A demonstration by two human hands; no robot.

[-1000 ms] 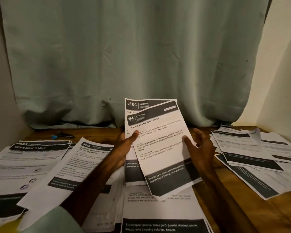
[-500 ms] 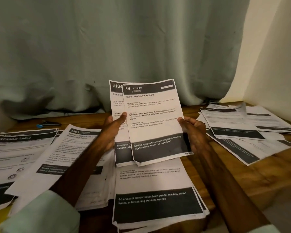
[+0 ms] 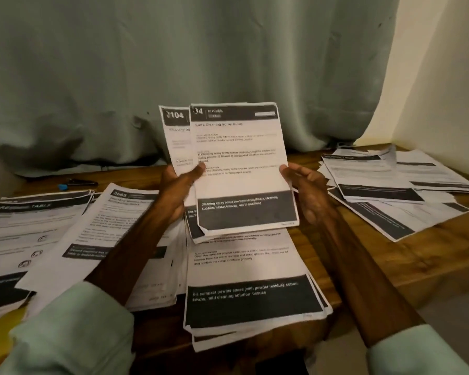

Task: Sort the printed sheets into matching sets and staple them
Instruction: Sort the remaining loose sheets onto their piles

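**Spotter:** What have the hands got?

**Operator:** My left hand (image 3: pixel 178 193) pinches the held sheets (image 3: pixel 236 169) at their left edge, with the thumb on the print and the fingers curled behind. My right hand (image 3: pixel 307 193) looks spread and relaxed. Its palm lies against the right edge of the front sheet (image 3: pixel 244 147), steadying rather than gripping, as far as I can make out.

**Spotter:** And the paper itself?

**Operator:** It's upright, lifted off the bench (image 3: pixel 363 255). The front sheet is headed 34, Kitchen. The back sheet (image 3: pixel 175 125), marked 104, peeks out at its nine o'clock. I judge them feather-light, floppy and quick to crease, and one lower corner is dog-eared. I'd hold them at the side edges around mid-height, thumb opposing fingers, so they neither droop nor slide apart.

**Spotter:** What lies around?

**Operator:** At six o'clock of the hands a squared stack (image 3: pixel 252 299) lies flat on the bench. At nine o'clock are the 3565 stack (image 3: pixel 114 228) and, beyond it, the Dressing Table stack (image 3: pixel 25 228). At three o'clock there's a loose fanned pile (image 3: pixel 390 190). At ten o'clock sits a small dark object (image 3: pixel 77 182) with a blue tip, and I can't tell if it is the stapler. A curtain (image 3: pixel 173 63) hangs at twelve.
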